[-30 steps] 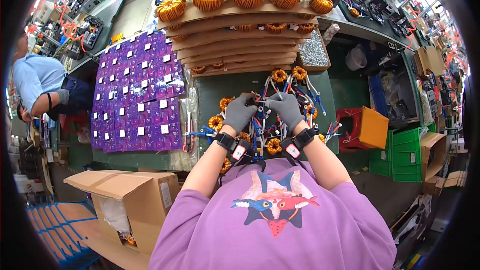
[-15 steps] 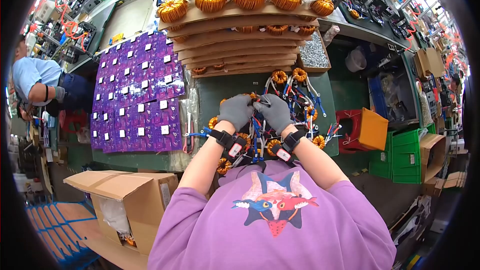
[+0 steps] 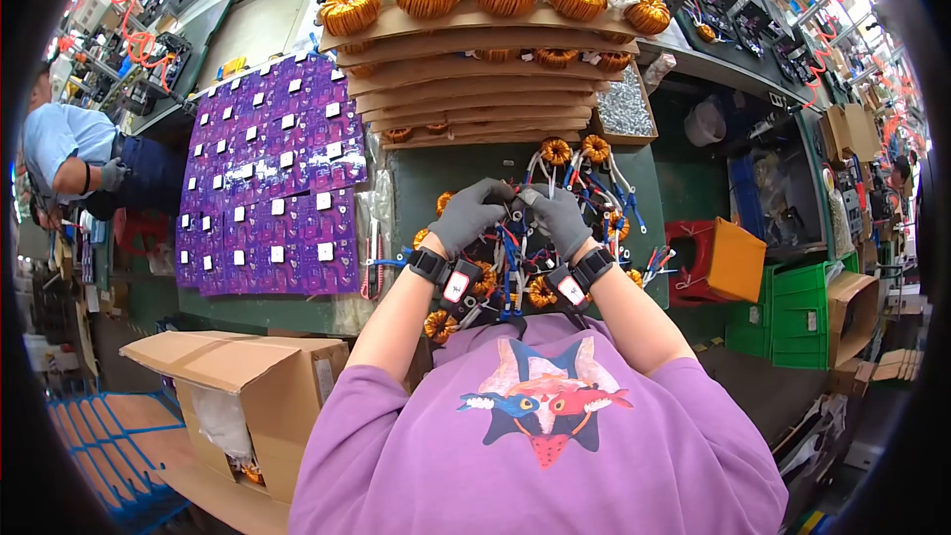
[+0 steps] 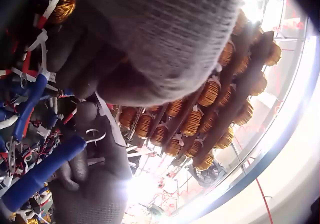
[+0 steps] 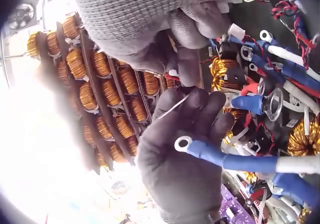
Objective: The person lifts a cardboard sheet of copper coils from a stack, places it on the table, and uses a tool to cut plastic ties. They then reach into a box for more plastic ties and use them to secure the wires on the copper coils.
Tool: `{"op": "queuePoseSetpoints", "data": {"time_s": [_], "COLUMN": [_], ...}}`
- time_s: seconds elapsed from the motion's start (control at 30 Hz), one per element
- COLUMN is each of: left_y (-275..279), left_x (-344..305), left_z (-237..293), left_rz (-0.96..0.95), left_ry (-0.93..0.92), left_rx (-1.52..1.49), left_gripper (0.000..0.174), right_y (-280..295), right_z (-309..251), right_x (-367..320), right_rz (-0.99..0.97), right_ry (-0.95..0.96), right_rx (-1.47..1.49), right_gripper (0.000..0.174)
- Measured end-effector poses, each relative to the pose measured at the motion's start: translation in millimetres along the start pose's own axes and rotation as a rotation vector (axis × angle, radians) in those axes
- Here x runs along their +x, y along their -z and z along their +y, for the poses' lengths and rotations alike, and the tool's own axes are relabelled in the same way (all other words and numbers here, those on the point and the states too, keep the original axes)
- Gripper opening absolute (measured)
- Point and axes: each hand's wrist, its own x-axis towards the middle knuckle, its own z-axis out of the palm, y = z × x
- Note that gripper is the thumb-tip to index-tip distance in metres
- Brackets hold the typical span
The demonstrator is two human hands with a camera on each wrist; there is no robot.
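Note:
Both hands wear grey knit gloves and meet over a cluster of copper-wound toroid coils (image 3: 542,290) with blue, white and red leads. My left hand (image 3: 470,215) and my right hand (image 3: 562,218) have their fingertips close together, pinching a thin white cable tie (image 4: 111,121). That tie also shows as a narrow strip (image 5: 172,106) across the left glove in the right wrist view. A blue-sleeved lead with a ring terminal (image 5: 183,144) passes in front of the left hand there. The curled fingers partly hide what lies between them.
Ahead stands a stack of cardboard sheets (image 3: 475,44) layered with coils. Purple circuit boards (image 3: 267,178) cover the bench's left side. A box of small metal parts (image 3: 624,104) sits behind right. An open carton (image 3: 287,406) and green crates (image 3: 798,312) flank me; another person (image 3: 74,154) stands left.
Half a second ago the hands drew close together; now the right hand has moved back rightward, widening the gap between the palms. The head view has shifted slightly.

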Motion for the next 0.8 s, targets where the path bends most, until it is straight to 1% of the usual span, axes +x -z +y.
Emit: {"op": "queuePoseSetpoints", "data": {"time_s": [0.03, 0.07, 0.13, 0.17, 0.23, 0.27, 0.33, 0.47, 0.53, 0.57, 0.63, 0.67, 0.73, 0.77, 0.8], "left_y": [-4, -6, -8, -6, -2, -1, 2, 1, -3, -8, -19, -20, -20, -20, -21], "left_x": [0, -1, -2, 2, 7, 8, 8, 9, 8, 7, 4, 5, 9, 13, 18], "left_z": [4, 9, 20, 16, 8, 7, 7, 8, 11, 11, 11, 8, -4, -9, -14], "left_rz": [-0.009, -0.012, 0.11, 0.108, 0.115, 0.116, 0.082, 0.098, 0.15, 0.15, 0.274, 0.273, 0.217, 0.217, 0.217], "left_ry": [-0.122, -0.122, 0.125, 0.127, 0.157, 0.157, 0.144, 0.116, 0.054, 0.056, -0.092, -0.094, -0.381, -0.382, -0.356], "left_rx": [0.089, 0.09, 0.252, 0.251, 0.219, 0.219, 0.216, 0.256, 0.505, 0.503, 0.781, 0.781, 1.06, 1.059, 1.09], "left_gripper": [0.019, 0.019, 0.021, 0.021, 0.03, 0.03, 0.03, 0.03, 0.032, 0.032, 0.031, 0.031, 0.03, 0.03, 0.029], "right_y": [0, 0, 1, 3, 6, 8, 10, 12, 9, 7, 2, 2, 1, -3, -10], "right_z": [0, 1, 6, 8, 11, 12, 13, 13, 14, 15, 14, 11, 7, 10, 15], "right_x": [0, 1, 2, 3, 6, 8, 11, 13, 12, 13, 15, 14, 8, 6, 2], "right_rz": [0.032, 0.034, 0.022, 0.024, -0.049, -0.05, -0.097, -0.124, -0.052, -0.052, 0.068, 0.069, 0.122, 0.123, 0.11], "right_ry": [0.042, 0.043, -0.005, -0.007, -0.06, -0.06, -0.121, -0.121, -0.066, -0.069, 0.052, 0.054, 0.138, 0.138, 0.187], "right_rx": [-0.047, -0.046, 0.037, 0.037, 0.142, 0.142, 0.212, 0.261, 0.12, 0.12, 0.018, 0.018, 0.011, 0.01, -0.023], "right_gripper": [0.022, 0.022, 0.023, 0.023, 0.023, 0.023, 0.023, 0.021, 0.02, 0.02, 0.016, 0.016, 0.014, 0.014, 0.013]}}
